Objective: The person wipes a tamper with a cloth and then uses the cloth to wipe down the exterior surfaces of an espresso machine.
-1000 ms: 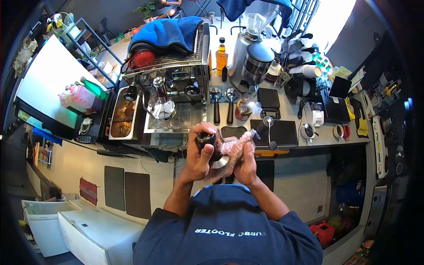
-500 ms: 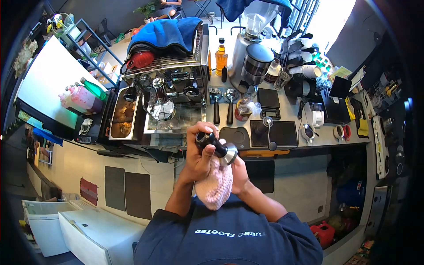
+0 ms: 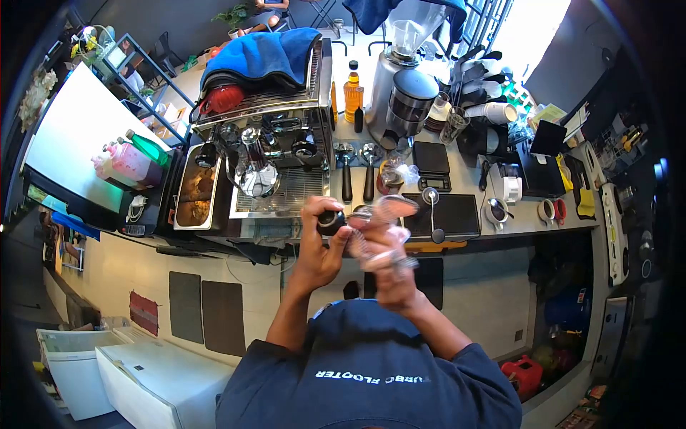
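My left hand (image 3: 319, 254) is closed round the black handle of a coffee tamper (image 3: 330, 223), held up in front of the counter. The tamper's metal base is mostly covered by my right hand (image 3: 396, 282), which is smeared by motion. Bunched in that hand is a pink fluffy cloth (image 3: 377, 260), also blurred, close against the base end of the tamper. Two portafilters (image 3: 369, 179) with black handles lie on the counter beyond my hands, beside the espresso machine (image 3: 282, 154).
A coffee grinder (image 3: 404, 107) stands at the back, with a bottle of amber liquid (image 3: 354, 93) left of it. A black scale (image 3: 432, 168), a dark tray (image 3: 457, 214) and cups (image 3: 498, 211) are to the right. A metal pan (image 3: 196, 189) sits at the left.
My right hand has risen with the cloth and now covers the tamper's base, which was in plain sight before. The cloth no longer hangs down below my hands.
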Action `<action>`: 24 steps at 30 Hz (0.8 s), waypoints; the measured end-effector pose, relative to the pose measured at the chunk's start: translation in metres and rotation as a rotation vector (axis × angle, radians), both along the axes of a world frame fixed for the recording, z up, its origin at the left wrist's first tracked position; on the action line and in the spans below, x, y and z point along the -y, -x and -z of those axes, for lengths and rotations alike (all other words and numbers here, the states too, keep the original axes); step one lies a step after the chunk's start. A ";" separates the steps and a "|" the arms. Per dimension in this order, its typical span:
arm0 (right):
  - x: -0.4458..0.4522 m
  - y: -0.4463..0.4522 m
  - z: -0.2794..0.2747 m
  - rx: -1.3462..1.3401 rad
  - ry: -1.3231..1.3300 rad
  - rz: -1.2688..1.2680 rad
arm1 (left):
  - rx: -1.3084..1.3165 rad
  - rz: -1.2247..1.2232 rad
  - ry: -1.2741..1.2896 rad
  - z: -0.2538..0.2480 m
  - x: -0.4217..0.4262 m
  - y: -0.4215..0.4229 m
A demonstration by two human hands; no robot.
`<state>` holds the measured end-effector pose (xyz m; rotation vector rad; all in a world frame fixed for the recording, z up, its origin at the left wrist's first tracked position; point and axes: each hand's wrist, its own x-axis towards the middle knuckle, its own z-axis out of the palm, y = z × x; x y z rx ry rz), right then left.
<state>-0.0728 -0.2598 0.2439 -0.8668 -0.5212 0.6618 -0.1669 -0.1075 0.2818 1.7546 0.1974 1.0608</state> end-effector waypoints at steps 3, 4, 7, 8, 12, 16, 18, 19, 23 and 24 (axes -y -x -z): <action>-0.010 -0.004 -0.004 0.225 0.073 -0.084 | 0.018 0.015 -0.013 0.002 0.005 -0.003; -0.014 -0.005 -0.005 0.300 0.098 -0.115 | 0.023 0.043 0.033 0.002 0.006 -0.002; -0.019 -0.007 -0.006 0.522 0.173 -0.197 | 0.032 0.141 0.172 0.000 0.008 0.001; -0.020 -0.008 -0.005 0.522 0.172 -0.197 | 0.032 0.141 0.172 0.000 0.007 0.001; -0.022 -0.014 0.003 -0.107 0.145 -0.407 | 0.162 0.333 0.208 0.002 0.005 0.000; -0.027 -0.001 -0.030 -0.456 0.160 -0.518 | 0.117 0.445 0.226 -0.012 0.002 0.007; -0.027 -0.002 -0.031 -0.573 0.165 -0.550 | 0.102 0.485 0.233 -0.016 -0.001 0.011; -0.025 -0.006 -0.026 -0.537 0.146 -0.568 | 0.029 0.435 0.092 -0.018 -0.005 0.014; -0.012 -0.031 -0.010 -0.427 0.090 -0.618 | -0.184 0.279 -0.329 -0.024 -0.013 0.020; -0.010 -0.042 -0.010 -0.215 0.115 -0.678 | -0.223 0.219 -0.380 -0.027 -0.011 0.021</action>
